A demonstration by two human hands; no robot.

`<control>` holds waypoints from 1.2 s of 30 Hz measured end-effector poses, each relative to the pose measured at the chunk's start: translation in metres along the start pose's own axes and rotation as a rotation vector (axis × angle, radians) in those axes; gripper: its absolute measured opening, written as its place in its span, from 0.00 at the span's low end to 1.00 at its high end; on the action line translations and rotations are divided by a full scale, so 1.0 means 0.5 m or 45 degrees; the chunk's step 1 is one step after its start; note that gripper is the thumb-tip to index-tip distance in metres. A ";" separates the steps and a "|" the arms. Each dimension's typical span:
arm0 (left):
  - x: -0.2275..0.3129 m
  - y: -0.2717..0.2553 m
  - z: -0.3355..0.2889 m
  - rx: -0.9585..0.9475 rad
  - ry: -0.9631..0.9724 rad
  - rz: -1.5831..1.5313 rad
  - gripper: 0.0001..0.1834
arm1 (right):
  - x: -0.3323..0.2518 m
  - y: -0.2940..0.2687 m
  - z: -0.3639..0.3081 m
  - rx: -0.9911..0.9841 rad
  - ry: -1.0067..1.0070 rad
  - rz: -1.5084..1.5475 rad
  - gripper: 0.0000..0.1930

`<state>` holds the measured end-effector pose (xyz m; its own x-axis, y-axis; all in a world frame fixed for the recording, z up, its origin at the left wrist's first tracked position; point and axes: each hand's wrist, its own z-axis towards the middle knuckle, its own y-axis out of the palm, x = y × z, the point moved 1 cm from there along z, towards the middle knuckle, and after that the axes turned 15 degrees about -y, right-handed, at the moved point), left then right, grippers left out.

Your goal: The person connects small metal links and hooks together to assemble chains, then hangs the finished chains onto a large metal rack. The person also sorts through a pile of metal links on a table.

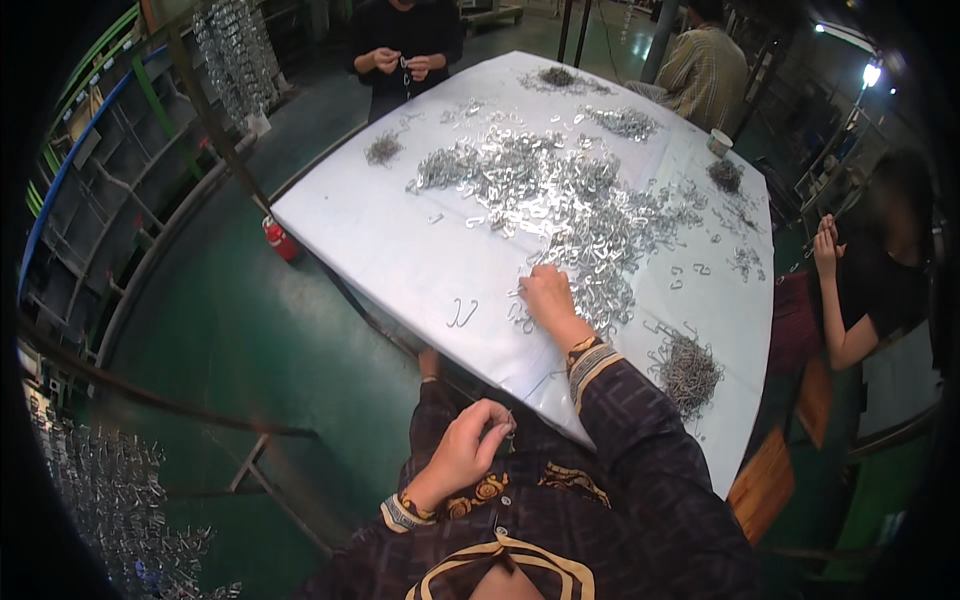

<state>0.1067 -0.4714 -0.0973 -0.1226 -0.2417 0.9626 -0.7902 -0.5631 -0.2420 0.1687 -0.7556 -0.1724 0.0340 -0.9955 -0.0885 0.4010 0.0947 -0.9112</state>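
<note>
Silver metal clips [560, 195] are lying in a broad, loose heap across the middle of the white worktop [385, 235], with a narrower band of them extending toward the near edge. This layout is presumably keeping stock accessible from several sides.

Right hand [548, 297]: it is resting at the near left fringe of the heap. Its fingers are bending downward among the clips, probably because single pieces are easier to separate at the thin edge. Whether they are pinching a clip cannot be told; the knuckles are hiding the contact.

Left hand [468, 448]: it is hanging over the lap, just outside the worktop edge. Thumb and forefinger are pressing together and appear to be pinching a small metal piece [512, 428], blurred and partly hidden. Holding it clear of the edge is likely giving it room to dangle.

Two wire hooks [461, 313] are lying apart from the heap, left of the right hand. A darker wire pile [690, 375] is sitting to the right of the right forearm, seemingly separated to avoid mixing with the clips. Across the worktop, a co-worker [405, 28] is holding linked metal pieces [405, 66] between both hands.
</note>
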 end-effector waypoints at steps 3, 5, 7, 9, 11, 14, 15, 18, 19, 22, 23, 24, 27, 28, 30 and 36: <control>-0.002 0.003 -0.004 0.039 -0.021 -0.007 0.02 | 0.010 0.008 0.000 0.021 0.104 0.050 0.05; -0.006 0.002 -0.001 0.036 -0.049 -0.064 0.03 | 0.015 0.004 0.003 -0.030 0.114 0.046 0.06; -0.009 0.004 -0.002 0.032 -0.050 -0.077 0.04 | 0.015 0.000 -0.003 -0.055 0.123 0.047 0.06; -0.008 0.007 -0.001 0.030 -0.011 -0.045 0.04 | 0.014 -0.007 -0.011 -0.044 0.124 0.045 0.06; -0.009 0.008 -0.002 0.022 0.008 -0.007 0.04 | 0.009 -0.017 -0.012 -0.194 0.282 0.123 0.07; -0.006 0.007 -0.001 0.019 0.037 0.021 0.04 | 0.016 -0.020 -0.014 -0.284 0.383 0.258 0.07; -0.006 0.009 -0.003 0.014 0.034 0.021 0.04 | 0.019 -0.019 -0.024 -0.304 0.401 0.311 0.07; -0.003 0.010 -0.003 0.022 0.025 0.073 0.03 | 0.035 -0.042 -0.040 -0.089 0.523 0.401 0.08; -0.002 0.008 -0.003 0.019 0.030 0.082 0.03 | 0.035 -0.052 -0.045 -0.070 0.501 0.426 0.08; -0.013 0.012 -0.003 -0.001 0.027 0.066 0.03 | 0.028 -0.075 -0.052 -0.017 0.364 0.391 0.07; -0.010 0.013 -0.004 -0.006 0.015 0.067 0.03 | 0.020 -0.074 -0.053 -0.022 0.263 0.321 0.07; -0.009 0.013 -0.005 -0.006 0.013 0.077 0.03 | 0.013 -0.072 -0.055 -0.025 0.162 0.252 0.07; -0.010 0.016 -0.007 0.001 0.018 0.066 0.04 | -0.025 -0.067 -0.058 -0.097 0.100 0.174 0.08; -0.012 0.018 -0.007 0.012 0.025 0.037 0.04 | -0.027 -0.061 -0.060 -0.106 0.114 0.160 0.09; -0.013 0.020 -0.008 0.020 0.024 0.007 0.05 | -0.029 -0.053 -0.061 -0.118 0.148 0.128 0.09; -0.020 0.020 -0.009 0.007 0.002 0.003 0.04 | -0.025 -0.063 -0.041 -0.193 0.081 0.126 0.09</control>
<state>0.0972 -0.4712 -0.1090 -0.1254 -0.2422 0.9621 -0.7863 -0.5671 -0.2453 0.1366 -0.7462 -0.1510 0.0065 -0.9794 -0.2019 0.2556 0.1968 -0.9465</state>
